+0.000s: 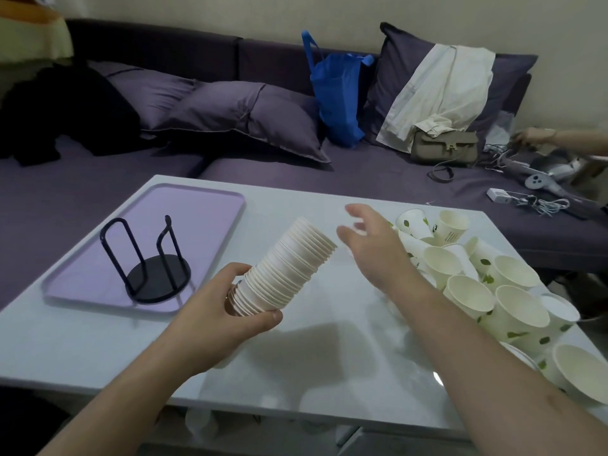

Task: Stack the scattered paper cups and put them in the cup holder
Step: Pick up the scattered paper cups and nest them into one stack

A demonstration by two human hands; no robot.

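My left hand grips the lower end of a long stack of white paper cups, tilted up and to the right above the table. Just right of the stack's open top hovers my right hand, fingers spread and holding nothing. A heap of loose paper cups, white with green leaf prints, lies scattered along the table's right side. The black wire cup holder stands with nothing in it on a purple tray at the left.
The white glossy table stands in front of a purple sofa with pillows, a blue bag, a beige handbag and cables. Another person's hand reaches in at the far right.
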